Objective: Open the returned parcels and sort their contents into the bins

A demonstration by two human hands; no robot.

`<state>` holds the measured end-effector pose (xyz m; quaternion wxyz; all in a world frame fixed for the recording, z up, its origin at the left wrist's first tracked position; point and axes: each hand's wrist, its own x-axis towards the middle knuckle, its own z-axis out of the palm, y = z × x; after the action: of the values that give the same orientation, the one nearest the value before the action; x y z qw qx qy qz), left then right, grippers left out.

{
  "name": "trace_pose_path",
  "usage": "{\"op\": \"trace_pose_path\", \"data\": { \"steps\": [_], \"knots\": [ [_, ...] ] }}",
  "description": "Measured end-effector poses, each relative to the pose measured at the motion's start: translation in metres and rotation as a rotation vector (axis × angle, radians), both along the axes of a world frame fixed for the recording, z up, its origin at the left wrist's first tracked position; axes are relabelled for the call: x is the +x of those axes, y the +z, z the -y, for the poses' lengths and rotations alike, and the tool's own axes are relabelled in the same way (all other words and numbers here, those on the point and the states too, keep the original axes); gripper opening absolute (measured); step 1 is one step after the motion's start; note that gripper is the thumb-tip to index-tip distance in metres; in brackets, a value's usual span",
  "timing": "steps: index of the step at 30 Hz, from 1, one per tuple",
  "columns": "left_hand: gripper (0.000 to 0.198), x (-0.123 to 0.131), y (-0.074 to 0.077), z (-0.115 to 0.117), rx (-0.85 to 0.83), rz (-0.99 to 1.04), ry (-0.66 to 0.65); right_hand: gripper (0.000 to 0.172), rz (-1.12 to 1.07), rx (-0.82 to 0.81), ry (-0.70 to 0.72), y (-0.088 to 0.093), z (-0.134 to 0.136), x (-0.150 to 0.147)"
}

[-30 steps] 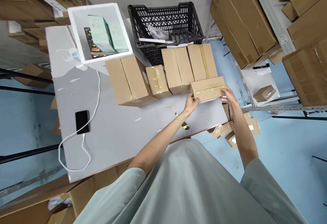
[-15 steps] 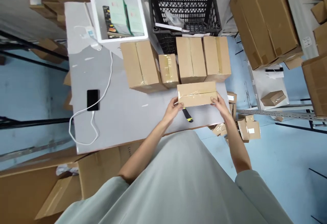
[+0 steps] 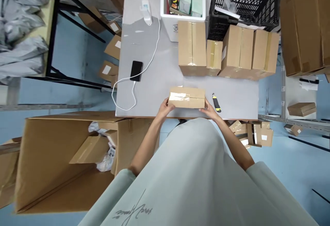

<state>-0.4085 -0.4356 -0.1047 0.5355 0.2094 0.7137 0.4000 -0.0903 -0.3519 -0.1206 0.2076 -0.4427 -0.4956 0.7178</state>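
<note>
A small taped cardboard box [image 3: 187,98] is held level between my two hands near the front edge of the grey table [image 3: 152,99]. My left hand [image 3: 165,109] grips its left end, and my right hand [image 3: 208,110] grips the right end. Shiny clear tape runs along the middle seam on top. To the right of my right hand lies a black and yellow utility knife [image 3: 216,103]. Whether the box's underside rests on the table, I cannot tell.
Several taped cartons [image 3: 192,44] line the table's back, before a white foam box [image 3: 183,17] of books and a black plastic crate [image 3: 244,2]. A phone [image 3: 136,70] with a white cable lies left. A large open carton [image 3: 51,160] stands on the floor at lower left.
The small box has moved left across the table in both hands, from above the utility knife to the left of it. My view has turned toward the left.
</note>
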Motion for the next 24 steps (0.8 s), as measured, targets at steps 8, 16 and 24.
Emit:
{"op": "trace_pose_path", "data": {
  "steps": [8, 16, 24],
  "knots": [
    [0.094, -0.032, -0.039, 0.045, 0.136, 0.073, -0.168, 0.127, 0.139, 0.058, -0.166, 0.007, 0.039, -0.028],
    [0.071, -0.049, -0.032, 0.047, 0.14, 0.061, -0.198, 0.1, 0.331, 0.103, -0.314, 0.032, 0.066, -0.035],
    [0.049, -0.036, -0.042, 0.02, 0.152, -0.067, -0.109, 0.081, 0.532, 0.172, -0.283, 0.022, 0.033, -0.037]
  ]
}}
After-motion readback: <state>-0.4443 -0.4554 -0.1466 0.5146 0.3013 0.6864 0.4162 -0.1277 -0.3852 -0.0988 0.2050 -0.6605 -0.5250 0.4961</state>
